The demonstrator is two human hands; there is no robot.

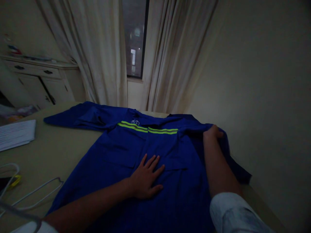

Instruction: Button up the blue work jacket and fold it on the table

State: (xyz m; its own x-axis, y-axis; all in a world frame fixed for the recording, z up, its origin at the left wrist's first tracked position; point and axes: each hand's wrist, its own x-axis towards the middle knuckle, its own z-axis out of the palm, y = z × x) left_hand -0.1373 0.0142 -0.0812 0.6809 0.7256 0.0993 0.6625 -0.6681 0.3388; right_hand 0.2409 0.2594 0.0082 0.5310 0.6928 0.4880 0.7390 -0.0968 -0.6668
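1. Blue jacket point(160, 142) lies spread front side up on the counter point(73, 145), filling the middle of my view and running under both forearms.
2. I have the left hand point(147, 181) resting flat on the jacket's front, palm down, fingers spread wide. It has hold of nothing; the fabric is directly beneath it.
3. Just beyond those fingertips I see the yellow-green stripes point(162, 131) crossing the chest, with a white print point(135, 122) above them.
4. My right hand point(213, 132) is farther forward, curled at the upper part of the right-side sleeve point(239, 170). Its fingertips are hidden, so I cannot tell whether it grips the cloth.
5. From that hand the sleeve bends down toward me, along the outer side of my forearm.
6. The opposite sleeve point(73, 116) stretches out to the left, well apart from both hands.
7. Printed papers point(17, 134) lie near the counter's left side; curtains point(102, 55) hang behind the far edge.
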